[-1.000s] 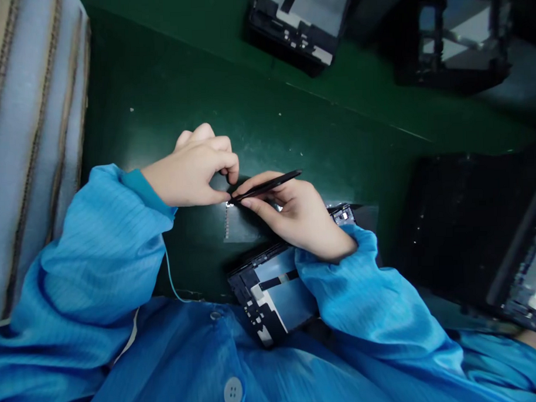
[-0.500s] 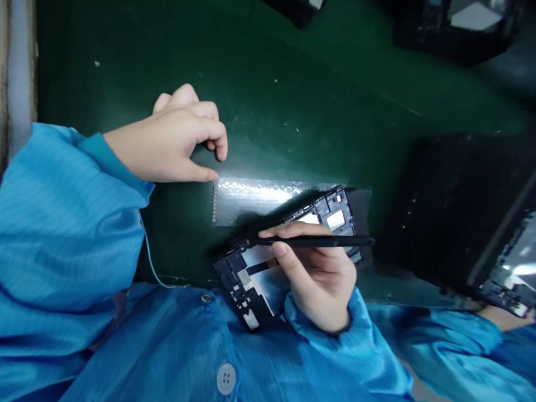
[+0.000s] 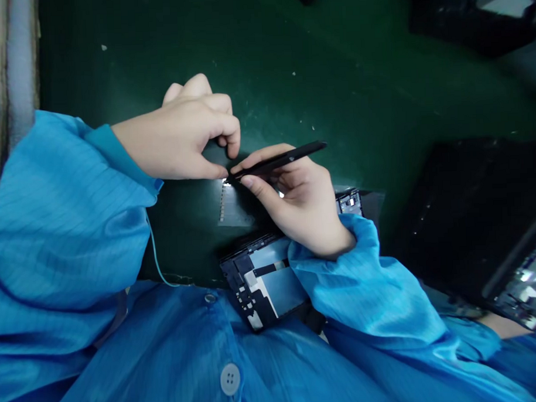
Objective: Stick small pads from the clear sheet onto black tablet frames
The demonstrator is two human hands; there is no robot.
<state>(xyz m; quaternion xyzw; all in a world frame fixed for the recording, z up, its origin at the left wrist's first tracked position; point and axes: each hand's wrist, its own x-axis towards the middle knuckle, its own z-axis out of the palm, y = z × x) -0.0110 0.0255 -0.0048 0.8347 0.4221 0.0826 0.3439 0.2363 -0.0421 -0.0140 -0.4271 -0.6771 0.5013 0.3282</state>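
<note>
My right hand point(image 3: 303, 205) grips black tweezers point(image 3: 288, 158). Their tip is at the upper left corner of a clear plastic sheet point(image 3: 235, 211) on the green table, which has a row of small pale marks along its left edge. My left hand point(image 3: 186, 133) rests just left of that corner, its thumb stretched to the sheet's edge by the tweezer tip and its other fingers bent, apart from the thumb. Below lies an opened phone frame point(image 3: 286, 285) with a blue-grey panel and black parts, partly covered by my right hand and sleeve.
A large black block point(image 3: 444, 201) stands at the right, close to another person's hand point(image 3: 503, 326). More dark objects point(image 3: 473, 21) sit at the far right. A pale padded edge point(image 3: 20, 86) borders the left side of the green table point(image 3: 127, 71).
My right hand has moved up and left with the tweezers, from over the phone frame to the sheet's corner. My left hand has kept its pose at that corner.
</note>
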